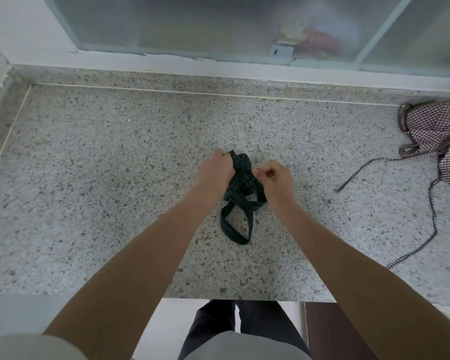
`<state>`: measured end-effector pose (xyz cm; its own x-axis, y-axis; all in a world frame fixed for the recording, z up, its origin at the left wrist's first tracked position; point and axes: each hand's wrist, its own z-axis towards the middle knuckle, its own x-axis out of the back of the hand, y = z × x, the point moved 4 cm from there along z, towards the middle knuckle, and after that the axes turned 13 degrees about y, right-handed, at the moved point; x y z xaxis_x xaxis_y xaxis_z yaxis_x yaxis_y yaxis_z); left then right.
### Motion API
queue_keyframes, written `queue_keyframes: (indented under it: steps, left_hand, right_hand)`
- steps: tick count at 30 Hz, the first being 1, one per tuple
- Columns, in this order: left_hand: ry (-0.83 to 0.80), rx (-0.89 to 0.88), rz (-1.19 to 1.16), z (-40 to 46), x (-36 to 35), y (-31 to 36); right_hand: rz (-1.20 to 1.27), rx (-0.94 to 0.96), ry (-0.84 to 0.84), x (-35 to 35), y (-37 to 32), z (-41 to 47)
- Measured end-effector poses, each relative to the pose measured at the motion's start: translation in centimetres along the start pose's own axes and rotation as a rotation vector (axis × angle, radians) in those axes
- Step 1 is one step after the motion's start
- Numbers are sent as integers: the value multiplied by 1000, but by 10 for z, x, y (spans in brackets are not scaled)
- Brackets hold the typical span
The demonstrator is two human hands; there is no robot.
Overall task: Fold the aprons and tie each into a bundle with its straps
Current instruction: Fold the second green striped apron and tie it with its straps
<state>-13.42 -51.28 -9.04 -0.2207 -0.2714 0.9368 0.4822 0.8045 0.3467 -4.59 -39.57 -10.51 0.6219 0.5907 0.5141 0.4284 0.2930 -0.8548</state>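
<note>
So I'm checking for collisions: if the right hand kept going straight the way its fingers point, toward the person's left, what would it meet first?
The dark green striped apron bundle itself: the right hand already pinches at it. Beyond that sits the left hand, gripping the bundle's other side. Depth is hard to judge from this one view.

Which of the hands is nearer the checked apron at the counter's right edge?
Right. The right hand pinches the dark green apron bundle on the side facing the checked apron, well short of it. The left hand grips the bundle's far side.
</note>
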Motion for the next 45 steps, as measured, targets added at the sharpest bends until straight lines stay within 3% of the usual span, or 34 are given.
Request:
queue_keyframes:
  steps: [4, 8, 11, 14, 16, 18, 21, 24, 30, 35, 38, 41, 43, 45]
  left_hand:
    - [63, -21, -219, -2, -5, 1]
    - [39, -59, -418, -17, -5, -3]
    - [82, -89, -393, -34, -9, -17]
    - [-50, -162, -217, -54, -24, -34]
    - [-196, -274, -5, -66, -33, -37]
    - [-233, -334, 135, -71, -36, -39]
    - [-125, -328, -24, -66, -29, -38]
    - [20, -141, -379, -55, -12, -29]
    - [33, 448, -1062, -28, 48, -11]
    - [111, 643, -1304, -10, 101, 5]
    - [76, 612, -1375, 3, 128, 17]
    - [22, 527, -1406, 15, 153, 30]
    - [86, 342, -1185, 22, 170, 38]
    - [227, 23, -736, 30, 190, 51]
  right_hand:
    - [-233, -39, -214, -9, 11, 2]
    - [90, -293, -445, -3, 25, -12]
    - [-49, -117, -620, 0, 30, -16]
    - [-402, 189, -520, -7, 38, -14]
    - [-478, 231, -400, -8, 35, -16]
    - [-418, 137, -360, -9, 34, -16]
    - [-296, -59, -287, -2, 31, -11]
    - [-236, -133, -224, 7, 18, -5]
    - [376, -586, -141, 31, -19, 3]
    - [706, -675, -195, 56, -62, 13]
    - [887, -680, -127, 71, -87, 25]
    - [891, -586, -122, 85, -109, 35]
    - [730, -454, -140, 95, -122, 36]
    - [487, -272, -114, 107, -136, 35]
